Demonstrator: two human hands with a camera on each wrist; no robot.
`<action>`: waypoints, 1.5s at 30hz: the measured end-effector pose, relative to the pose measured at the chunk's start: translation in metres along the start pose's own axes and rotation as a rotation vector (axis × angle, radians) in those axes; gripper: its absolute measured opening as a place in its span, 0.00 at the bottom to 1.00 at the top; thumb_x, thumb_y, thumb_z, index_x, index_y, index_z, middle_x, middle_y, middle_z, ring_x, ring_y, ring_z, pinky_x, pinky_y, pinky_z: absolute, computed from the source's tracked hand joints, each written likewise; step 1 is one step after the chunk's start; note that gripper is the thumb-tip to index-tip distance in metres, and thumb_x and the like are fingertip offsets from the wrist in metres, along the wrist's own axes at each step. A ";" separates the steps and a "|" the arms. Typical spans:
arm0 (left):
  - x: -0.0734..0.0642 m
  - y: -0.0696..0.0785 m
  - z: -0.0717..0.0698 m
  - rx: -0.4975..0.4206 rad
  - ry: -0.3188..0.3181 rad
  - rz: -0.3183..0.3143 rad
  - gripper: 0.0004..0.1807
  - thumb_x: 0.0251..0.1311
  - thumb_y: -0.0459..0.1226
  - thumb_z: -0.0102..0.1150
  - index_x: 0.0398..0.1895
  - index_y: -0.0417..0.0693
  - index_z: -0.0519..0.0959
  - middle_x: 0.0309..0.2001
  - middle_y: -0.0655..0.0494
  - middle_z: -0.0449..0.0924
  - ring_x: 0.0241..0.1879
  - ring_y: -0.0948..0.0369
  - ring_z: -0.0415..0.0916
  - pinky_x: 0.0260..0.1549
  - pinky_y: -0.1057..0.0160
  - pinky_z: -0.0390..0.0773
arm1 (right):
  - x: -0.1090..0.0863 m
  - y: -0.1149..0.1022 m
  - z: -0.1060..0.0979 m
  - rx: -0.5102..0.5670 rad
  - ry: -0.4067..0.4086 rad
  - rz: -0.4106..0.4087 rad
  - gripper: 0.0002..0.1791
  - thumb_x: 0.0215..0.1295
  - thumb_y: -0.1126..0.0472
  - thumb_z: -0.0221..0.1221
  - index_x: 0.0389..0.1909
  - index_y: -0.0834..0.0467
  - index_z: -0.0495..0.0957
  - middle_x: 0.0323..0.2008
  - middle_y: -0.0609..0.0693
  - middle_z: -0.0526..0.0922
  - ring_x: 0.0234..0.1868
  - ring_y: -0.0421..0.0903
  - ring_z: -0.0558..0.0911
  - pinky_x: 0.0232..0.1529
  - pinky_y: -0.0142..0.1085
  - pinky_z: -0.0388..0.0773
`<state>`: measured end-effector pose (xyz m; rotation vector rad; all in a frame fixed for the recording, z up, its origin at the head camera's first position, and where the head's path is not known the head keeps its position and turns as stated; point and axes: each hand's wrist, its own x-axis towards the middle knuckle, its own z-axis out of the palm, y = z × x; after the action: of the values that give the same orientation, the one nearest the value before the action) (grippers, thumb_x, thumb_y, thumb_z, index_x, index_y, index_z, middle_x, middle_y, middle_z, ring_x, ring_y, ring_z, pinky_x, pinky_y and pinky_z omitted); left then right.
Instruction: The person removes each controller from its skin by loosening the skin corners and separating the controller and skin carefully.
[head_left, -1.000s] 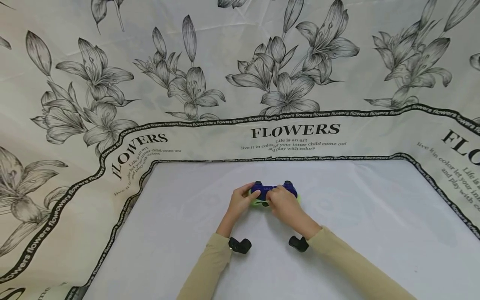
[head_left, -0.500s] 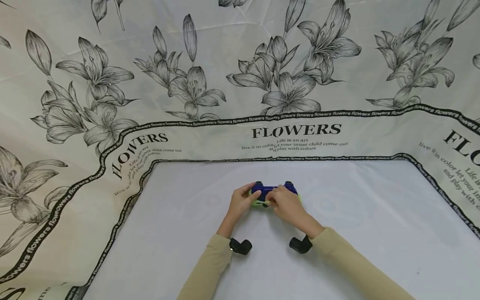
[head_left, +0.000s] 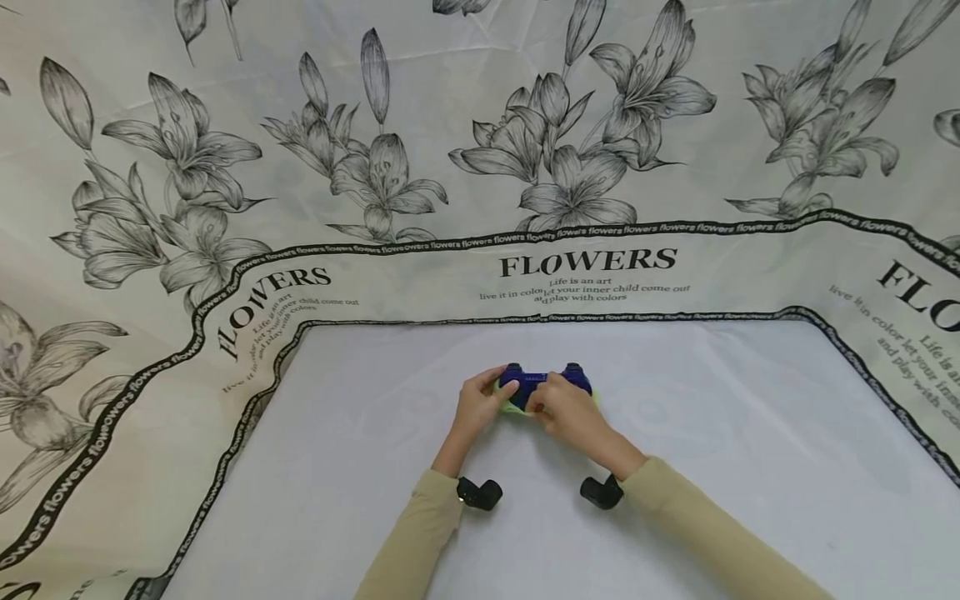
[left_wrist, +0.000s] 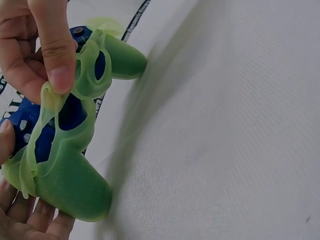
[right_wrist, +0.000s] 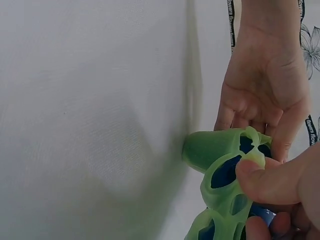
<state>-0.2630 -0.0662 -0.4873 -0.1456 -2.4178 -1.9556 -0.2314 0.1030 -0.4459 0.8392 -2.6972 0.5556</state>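
Observation:
A blue game controller point(head_left: 534, 382) is partly wrapped in a translucent green silicone cover point(left_wrist: 75, 187). My left hand point(head_left: 476, 402) holds its left end, thumb on top and fingers underneath, as the left wrist view shows. With thumb and fingers, my right hand point(head_left: 568, 410) pinches a stretched edge of the cover near the middle. In the right wrist view, the right thumb point(right_wrist: 252, 177) presses on that edge while the left hand point(right_wrist: 267, 85) supports the far end. The cover encloses both handles, and blue shows through its holes. The fingers hide part of the controller's face.
A white cloth-covered table point(head_left: 675, 467) lies under the hands. Behind and at the sides rises a floral printed cloth point(head_left: 420, 275) with black borders. A black wrist camera point(head_left: 480, 493) sits at the left wrist, another black camera point(head_left: 602, 492) at the right.
My right fingers have shifted slightly left and down along the controller, drawing the cover's edge with them. My left hand keeps its hold with little movement.

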 end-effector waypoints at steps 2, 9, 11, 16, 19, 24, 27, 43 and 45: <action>0.000 0.000 -0.001 0.008 0.000 0.008 0.25 0.61 0.39 0.63 0.59 0.36 0.75 0.59 0.39 0.76 0.61 0.48 0.73 0.60 0.54 0.72 | 0.000 -0.001 0.000 -0.007 -0.009 -0.016 0.06 0.48 0.70 0.71 0.25 0.56 0.85 0.26 0.45 0.83 0.33 0.41 0.76 0.32 0.34 0.78; 0.003 0.000 -0.005 0.025 -0.005 -0.001 0.25 0.61 0.40 0.63 0.59 0.37 0.75 0.59 0.40 0.76 0.61 0.49 0.73 0.60 0.54 0.72 | -0.002 -0.004 0.005 -0.045 -0.038 -0.041 0.05 0.48 0.68 0.71 0.25 0.56 0.85 0.26 0.46 0.84 0.31 0.42 0.77 0.33 0.34 0.79; 0.004 0.000 -0.005 0.032 -0.004 -0.002 0.25 0.61 0.40 0.63 0.59 0.37 0.75 0.59 0.40 0.76 0.61 0.49 0.73 0.60 0.54 0.73 | -0.002 -0.005 0.006 -0.048 -0.043 -0.042 0.05 0.49 0.68 0.71 0.25 0.57 0.85 0.26 0.46 0.84 0.31 0.42 0.79 0.36 0.35 0.80; 0.004 0.002 -0.006 0.040 -0.008 -0.001 0.24 0.61 0.40 0.63 0.58 0.37 0.76 0.59 0.40 0.76 0.60 0.48 0.74 0.59 0.54 0.73 | -0.004 -0.003 0.007 -0.050 -0.042 -0.066 0.04 0.49 0.69 0.70 0.26 0.58 0.85 0.27 0.48 0.86 0.31 0.43 0.83 0.36 0.35 0.81; 0.004 0.004 -0.006 0.028 -0.018 -0.008 0.24 0.61 0.40 0.63 0.58 0.37 0.76 0.59 0.40 0.76 0.60 0.48 0.74 0.59 0.54 0.73 | -0.005 -0.003 0.008 -0.051 -0.011 -0.077 0.05 0.48 0.70 0.70 0.25 0.58 0.85 0.26 0.49 0.86 0.29 0.43 0.84 0.33 0.33 0.81; 0.006 0.003 -0.006 0.035 -0.030 -0.017 0.25 0.61 0.41 0.63 0.59 0.38 0.75 0.59 0.41 0.76 0.60 0.49 0.74 0.59 0.54 0.73 | -0.008 -0.005 0.011 -0.111 0.021 -0.063 0.05 0.49 0.71 0.69 0.26 0.57 0.86 0.25 0.49 0.84 0.26 0.44 0.83 0.28 0.33 0.80; 0.006 0.003 -0.007 0.047 -0.025 -0.017 0.25 0.62 0.40 0.62 0.59 0.38 0.75 0.59 0.41 0.76 0.60 0.49 0.74 0.59 0.53 0.74 | -0.009 -0.006 0.015 -0.168 0.028 -0.082 0.06 0.50 0.70 0.68 0.28 0.56 0.88 0.24 0.50 0.83 0.25 0.45 0.83 0.26 0.33 0.79; -0.011 0.026 -0.008 0.005 -0.053 -0.014 0.24 0.63 0.36 0.60 0.59 0.32 0.73 0.59 0.35 0.74 0.60 0.44 0.73 0.58 0.51 0.73 | -0.012 0.003 0.015 -0.105 0.188 0.021 0.07 0.41 0.64 0.75 0.21 0.52 0.87 0.23 0.47 0.86 0.27 0.45 0.85 0.31 0.41 0.83; -0.004 0.013 -0.006 0.001 -0.052 -0.015 0.25 0.63 0.38 0.61 0.60 0.34 0.73 0.60 0.37 0.74 0.61 0.45 0.72 0.59 0.51 0.73 | -0.011 0.004 0.014 -0.085 0.201 0.038 0.08 0.39 0.64 0.76 0.20 0.53 0.86 0.23 0.47 0.86 0.27 0.46 0.85 0.33 0.42 0.83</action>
<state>-0.2584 -0.0698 -0.4739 -0.1813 -2.4586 -1.9820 -0.2266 0.1057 -0.4636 0.6737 -2.5386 0.5012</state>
